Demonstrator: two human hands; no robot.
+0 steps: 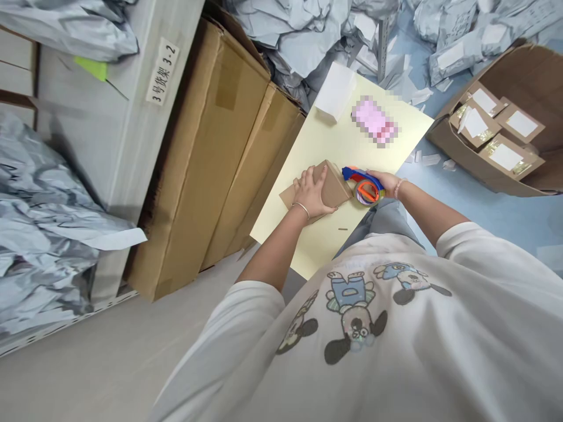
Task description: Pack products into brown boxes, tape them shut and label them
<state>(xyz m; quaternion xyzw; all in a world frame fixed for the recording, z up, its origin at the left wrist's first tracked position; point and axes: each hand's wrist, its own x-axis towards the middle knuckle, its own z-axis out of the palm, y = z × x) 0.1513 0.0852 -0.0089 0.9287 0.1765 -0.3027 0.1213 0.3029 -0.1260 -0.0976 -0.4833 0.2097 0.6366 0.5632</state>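
A small brown cardboard box (336,186) sits on the pale yellow tabletop (316,252). My left hand (310,193) lies over its left side with fingers spread, holding it in place. In my right hand (385,181) is a blue and orange tape dispenser (366,186) with a roll of tape, its front end close to the box's right edge. Whether tape touches the box I cannot tell. Farther back on the table are a white box-like stack (335,94) and a pink, pixelated item (373,120).
Large cardboard boxes (193,158) stand along the table's left side, beside a metal shelf (145,117) with grey mailer bags (48,223). At right, a big open carton (484,173) holds several labelled small boxes. More grey bags (303,41) are piled behind the table.
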